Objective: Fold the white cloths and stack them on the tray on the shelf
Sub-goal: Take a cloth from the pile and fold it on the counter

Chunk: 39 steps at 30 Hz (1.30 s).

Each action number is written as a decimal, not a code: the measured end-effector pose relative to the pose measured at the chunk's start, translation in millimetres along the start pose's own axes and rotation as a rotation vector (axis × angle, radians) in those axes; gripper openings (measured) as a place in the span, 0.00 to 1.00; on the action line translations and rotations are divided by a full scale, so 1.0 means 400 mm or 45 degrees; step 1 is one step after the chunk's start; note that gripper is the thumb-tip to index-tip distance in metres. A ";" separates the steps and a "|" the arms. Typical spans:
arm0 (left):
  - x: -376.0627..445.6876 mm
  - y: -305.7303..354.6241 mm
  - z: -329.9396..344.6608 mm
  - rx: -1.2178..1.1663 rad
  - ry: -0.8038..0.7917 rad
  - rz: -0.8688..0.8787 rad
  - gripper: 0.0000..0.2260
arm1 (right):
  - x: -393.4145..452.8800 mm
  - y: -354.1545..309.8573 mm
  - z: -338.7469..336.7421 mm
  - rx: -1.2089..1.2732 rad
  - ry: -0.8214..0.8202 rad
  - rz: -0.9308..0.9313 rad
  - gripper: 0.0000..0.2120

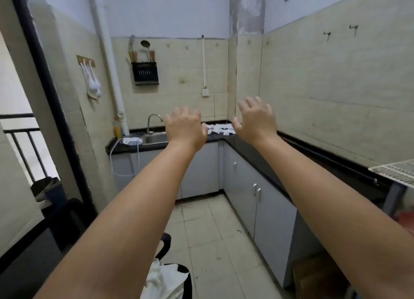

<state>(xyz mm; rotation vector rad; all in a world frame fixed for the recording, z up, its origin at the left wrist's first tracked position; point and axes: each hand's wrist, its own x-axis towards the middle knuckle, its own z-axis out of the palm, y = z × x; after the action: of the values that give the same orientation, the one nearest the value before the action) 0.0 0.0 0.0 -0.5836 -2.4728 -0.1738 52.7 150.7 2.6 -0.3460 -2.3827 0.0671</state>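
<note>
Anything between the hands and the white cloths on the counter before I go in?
Nothing visible. Left hand and right hand, both open, are raised toward the crumpled white cloths on the black countertop in the far corner; only open floor lies between.

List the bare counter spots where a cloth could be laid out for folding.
Bare: the black right-hand countertop between the white cloths in the corner and the wire rack. Crowded: the corner itself, and the far run around the sink and a white item. Both hands hold nothing.

This is a small home kitchen: a steel sink with curved faucet (pixel 154 128) at frame centre, a black L-shaped countertop (pixel 251 150) over grey cabinets (pixel 244 182), and a black wall-mounted utensil rack (pixel 145 73) in the upper left.
</note>
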 end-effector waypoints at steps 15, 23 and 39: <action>0.369 0.095 0.667 -0.044 -0.481 0.017 0.18 | 0.261 0.301 0.646 -0.101 -0.363 0.099 0.15; 0.821 0.102 0.949 0.018 -0.434 -0.031 0.20 | 0.695 0.448 0.963 -0.047 -0.331 0.033 0.16; 1.634 -0.054 1.663 -0.008 -0.568 0.047 0.20 | 1.400 0.571 1.733 -0.026 -0.497 0.250 0.19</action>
<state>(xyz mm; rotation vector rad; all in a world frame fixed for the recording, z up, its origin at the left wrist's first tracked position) -831.2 387.4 -170.7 -0.7349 -2.8870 -0.0378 -754.8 553.1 -177.6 -0.6243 -2.7265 0.2190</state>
